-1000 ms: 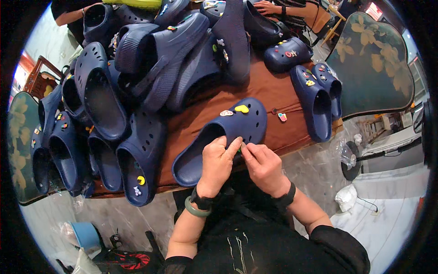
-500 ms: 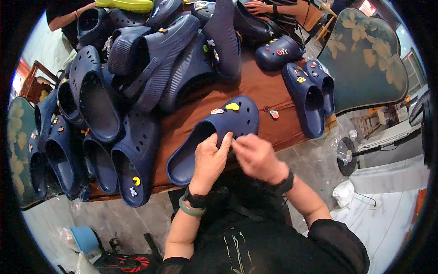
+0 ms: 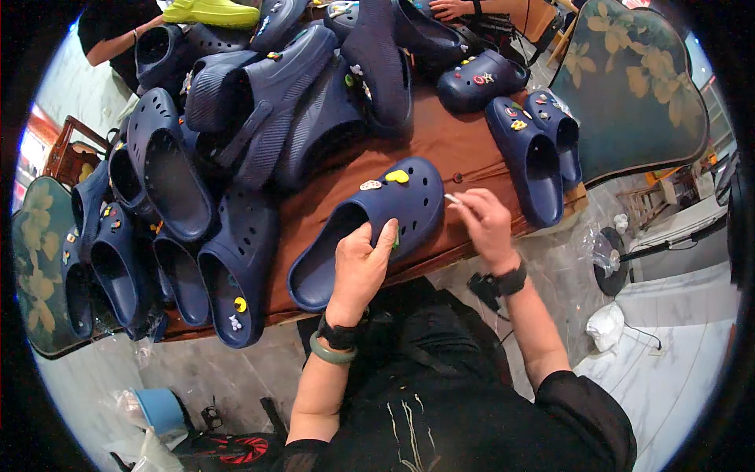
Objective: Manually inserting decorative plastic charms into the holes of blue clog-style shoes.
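A navy clog lies tilted on the brown cloth in front of me, toe to the upper right. My left hand is closed on its near side, the thumb on top of the upper. Two charms sit on the clog: a yellow heart and a pale oval one. By my thumb a bit of a green charm shows. Just right of the clog's toe, my right hand pinches a small charm, seen edge-on and pale; its picture is hidden.
A tall heap of navy clogs fills the table's left and back. At the right stand a pair of charmed clogs and another single clog. A small dark round piece lies on the brown cloth. Other people's arms show behind.
My right hand has moved right and up from beside my left thumb. The small charm that lay on the cloth is now in its fingers. A green charm shows by my left thumb.
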